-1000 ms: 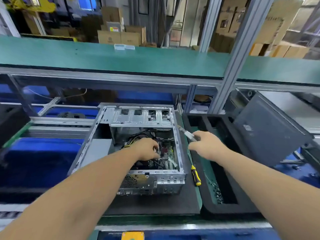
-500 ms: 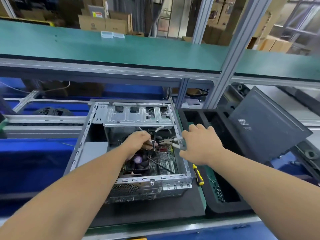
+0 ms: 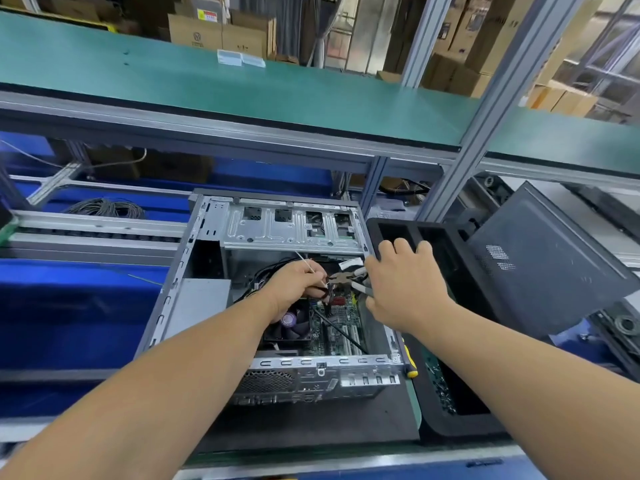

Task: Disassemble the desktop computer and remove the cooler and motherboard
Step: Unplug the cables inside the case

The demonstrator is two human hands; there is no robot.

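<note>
An open grey desktop case point(image 3: 194, 271) lies on its side on a dark mat. Inside it I see the green motherboard point(image 3: 341, 327) and the black cooler fan point(image 3: 294, 329) at its left. My left hand point(image 3: 294, 292) is inside the case above the cooler, pinching a bundle of black cables with a white tie. My right hand point(image 3: 405, 292) reaches in over the right wall, closed on a pair of pliers point(image 3: 348, 280) whose jaws meet the cable bundle.
A yellow-and-black screwdriver point(image 3: 410, 367) lies just right of the case. A black foam tray point(image 3: 436, 420) with loose screws stands further right, and the dark side panel point(image 3: 540, 261) leans behind it. Overhead runs a green shelf point(image 3: 242, 91) on aluminium posts.
My right hand has carried the pliers from outside the case's right wall into the case, up to the cables in my left hand. The view has shifted closer.
</note>
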